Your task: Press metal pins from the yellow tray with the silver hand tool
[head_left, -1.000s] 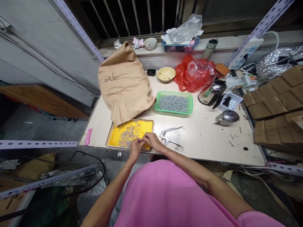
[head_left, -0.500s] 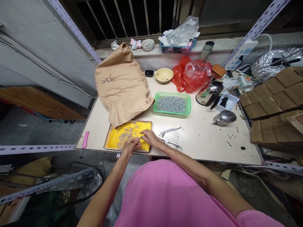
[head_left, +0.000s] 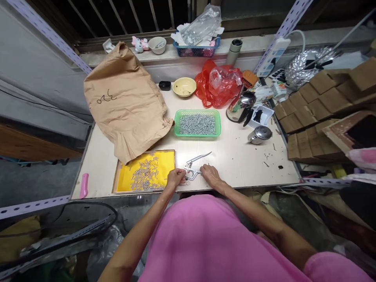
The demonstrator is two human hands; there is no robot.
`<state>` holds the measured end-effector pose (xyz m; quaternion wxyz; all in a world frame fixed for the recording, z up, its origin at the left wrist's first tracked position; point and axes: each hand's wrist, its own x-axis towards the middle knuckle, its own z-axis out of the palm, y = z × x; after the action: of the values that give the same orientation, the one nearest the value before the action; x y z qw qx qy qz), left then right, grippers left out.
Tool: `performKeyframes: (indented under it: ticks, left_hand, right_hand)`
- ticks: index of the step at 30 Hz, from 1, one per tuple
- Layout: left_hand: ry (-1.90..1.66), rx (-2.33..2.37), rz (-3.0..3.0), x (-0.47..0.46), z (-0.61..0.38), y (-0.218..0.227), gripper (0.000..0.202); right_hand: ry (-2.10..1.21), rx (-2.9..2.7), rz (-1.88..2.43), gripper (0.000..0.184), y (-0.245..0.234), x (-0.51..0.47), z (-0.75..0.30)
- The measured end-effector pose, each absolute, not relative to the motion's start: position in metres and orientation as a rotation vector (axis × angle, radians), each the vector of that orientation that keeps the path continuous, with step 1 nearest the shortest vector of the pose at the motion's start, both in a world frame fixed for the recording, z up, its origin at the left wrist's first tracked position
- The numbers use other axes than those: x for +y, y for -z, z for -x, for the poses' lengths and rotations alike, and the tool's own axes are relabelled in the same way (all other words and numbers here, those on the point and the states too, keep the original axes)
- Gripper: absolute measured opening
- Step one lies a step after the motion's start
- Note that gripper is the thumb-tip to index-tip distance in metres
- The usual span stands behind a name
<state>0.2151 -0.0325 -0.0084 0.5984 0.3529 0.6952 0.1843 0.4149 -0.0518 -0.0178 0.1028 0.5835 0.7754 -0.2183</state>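
Metal hand pliers point(head_left: 193, 174) with spread handles lie on the table just right of the yellow tray. My right hand point(head_left: 211, 176) has its fingers curled at the end of the lower handle. At the jaw end, my left hand point(head_left: 175, 178) is closed in a pinch; whatever small thing it holds is too small to make out. To the left sits the shallow yellow tray point(head_left: 167, 160), with many small metal pins point(head_left: 145, 174) scattered across it. Behind the pliers stands a green plastic basket point(head_left: 197, 135) filled with similar small metal pieces.
A large brown paper sack point(head_left: 126, 105) overlaps the tray's back edge. Farther back are a yellow bowl point(head_left: 184, 87), red plastic bags point(head_left: 219, 84) and a kettle point(head_left: 241, 106). A metal pot point(head_left: 260, 135) stands right, near stacked cartons point(head_left: 311, 113). A pink handle point(head_left: 84, 185) lies left.
Both hands have moved right from above the yellow tray to the pliers. My right hand has reached the lower handle, my left hand the jaw end. The head view has shifted right.
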Motion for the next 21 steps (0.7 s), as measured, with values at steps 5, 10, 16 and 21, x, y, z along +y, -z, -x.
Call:
performKeyframes:
  ticks: [5,10,16,21]
  left_hand:
    - [-0.326,1.639,-0.895,-0.025,-0.23,0.019,0.02]
    - [-0.251,1.629,-0.855,-0.024,-0.237,0.022,0.029]
    - [-0.18,1.67,-0.782,-0.024,-0.24,0.027,0.031]
    - [-0.061,1.666,-0.828,-0.016,-0.243,0.024,0.026]
  right_hand:
    - [0.614,2.301,-1.735,0.025,0.028,-0.052,-0.424]
    - [0.629,2.335,-1.755,0.027,0.028,-0.051,-0.432]
    - [0.647,2.347,-1.759,0.027,0.028,-0.051,-0.435]
    - [0.633,2.38,-1.734,0.028,0.029,-0.05,-0.437]
